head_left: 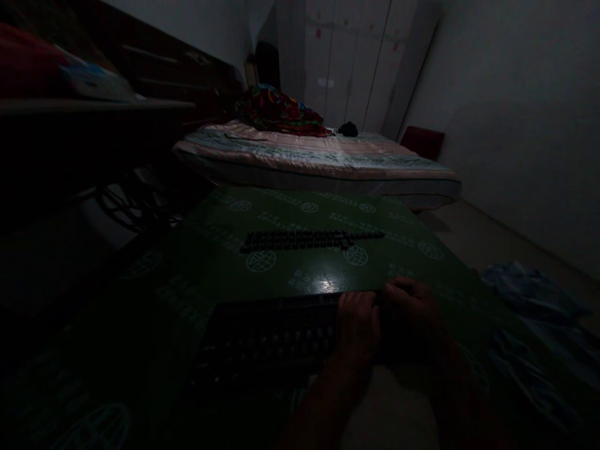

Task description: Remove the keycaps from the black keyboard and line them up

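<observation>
A black keyboard (272,350) lies on a green table top (300,278) with white globe prints. My left hand (359,322) lies over the right part of the keyboard, its fingers curled down on it. Beside it, at the keyboard's far right corner, my right hand (412,303) is closed in a pinch. Whatever is between its fingers is too dark to make out. Farther back, loose black keycaps (295,240) are set out in rows, with a thin single line of them trailing to the right. My hands hide the keyboard's right end.
Beyond the table stands a bed (328,156) with a red patterned blanket (284,112). A dark sewing-machine stand with a wheel (126,200) is at the left. Crumpled cloth (529,290) lies at the right. The room is very dim.
</observation>
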The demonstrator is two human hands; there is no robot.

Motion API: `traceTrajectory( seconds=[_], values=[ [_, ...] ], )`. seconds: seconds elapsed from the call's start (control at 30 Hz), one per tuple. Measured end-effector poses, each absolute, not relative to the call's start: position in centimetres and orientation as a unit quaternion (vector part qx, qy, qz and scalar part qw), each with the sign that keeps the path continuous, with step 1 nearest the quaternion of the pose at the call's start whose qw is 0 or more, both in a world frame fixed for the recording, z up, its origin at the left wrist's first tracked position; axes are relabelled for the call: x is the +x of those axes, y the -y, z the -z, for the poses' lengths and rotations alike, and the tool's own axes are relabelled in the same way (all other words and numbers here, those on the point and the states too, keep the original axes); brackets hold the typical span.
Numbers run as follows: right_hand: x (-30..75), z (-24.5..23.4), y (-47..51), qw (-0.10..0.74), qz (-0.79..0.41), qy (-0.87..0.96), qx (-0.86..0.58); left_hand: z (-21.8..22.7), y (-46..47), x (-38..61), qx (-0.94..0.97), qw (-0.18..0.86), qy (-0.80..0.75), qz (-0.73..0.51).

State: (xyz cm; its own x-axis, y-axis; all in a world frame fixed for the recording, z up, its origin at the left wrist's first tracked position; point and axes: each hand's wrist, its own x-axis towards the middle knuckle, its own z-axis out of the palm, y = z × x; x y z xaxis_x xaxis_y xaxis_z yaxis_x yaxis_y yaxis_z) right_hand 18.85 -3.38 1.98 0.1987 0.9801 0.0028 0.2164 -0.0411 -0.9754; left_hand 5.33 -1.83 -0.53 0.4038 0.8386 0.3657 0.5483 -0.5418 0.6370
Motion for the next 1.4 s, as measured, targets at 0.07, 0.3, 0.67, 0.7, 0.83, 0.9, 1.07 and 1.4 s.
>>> traceTrajectory(
  seconds=[0.07, 0.3, 0.67, 0.7, 0.83, 0.9, 1.07, 1.4],
  values=[
    [18.9, -1.9, 3.5, 0.502, -0.392, 0.484, -0.6, 0.6, 1.9, 5.3, 0.795, 0.246, -0.424, -0.357],
    [18.9, -1.2, 2.9, 0.564, -0.239, 0.492, -0.618, 0.5, 1.9, 5.3, 0.688, 0.348, -0.461, -0.439],
    [16.6, -2.8, 4.0, 0.462, -0.378, 0.551, -0.584, -1.1, 1.0, 4.0, 0.352, 0.688, -0.374, -0.513],
    [16.3, -3.0, 4.0, 0.459, -0.383, 0.553, -0.579, -1.1, 1.0, 4.0, 0.333, 0.707, -0.357, -0.512],
    [16.2, -2.6, 3.9, 0.474, -0.402, 0.532, -0.575, -1.1, 1.0, 4.0, 0.294, 0.74, -0.32, -0.514],
    [16.4, -2.2, 3.9, 0.48, -0.407, 0.521, -0.576, -0.9, 1.0, 4.1, 0.283, 0.747, -0.311, -0.514],
    [16.6, -3.0, 4.0, 0.436, -0.35, 0.569, -0.604, -0.4, 0.8, 4.1, 0.255, 0.775, -0.277, -0.508],
    [16.6, -6.0, 2.5, 0.282, -0.29, 0.707, -0.58, -0.8, 0.5, 3.8, 0.197, 0.801, -0.245, -0.51]
  ],
)
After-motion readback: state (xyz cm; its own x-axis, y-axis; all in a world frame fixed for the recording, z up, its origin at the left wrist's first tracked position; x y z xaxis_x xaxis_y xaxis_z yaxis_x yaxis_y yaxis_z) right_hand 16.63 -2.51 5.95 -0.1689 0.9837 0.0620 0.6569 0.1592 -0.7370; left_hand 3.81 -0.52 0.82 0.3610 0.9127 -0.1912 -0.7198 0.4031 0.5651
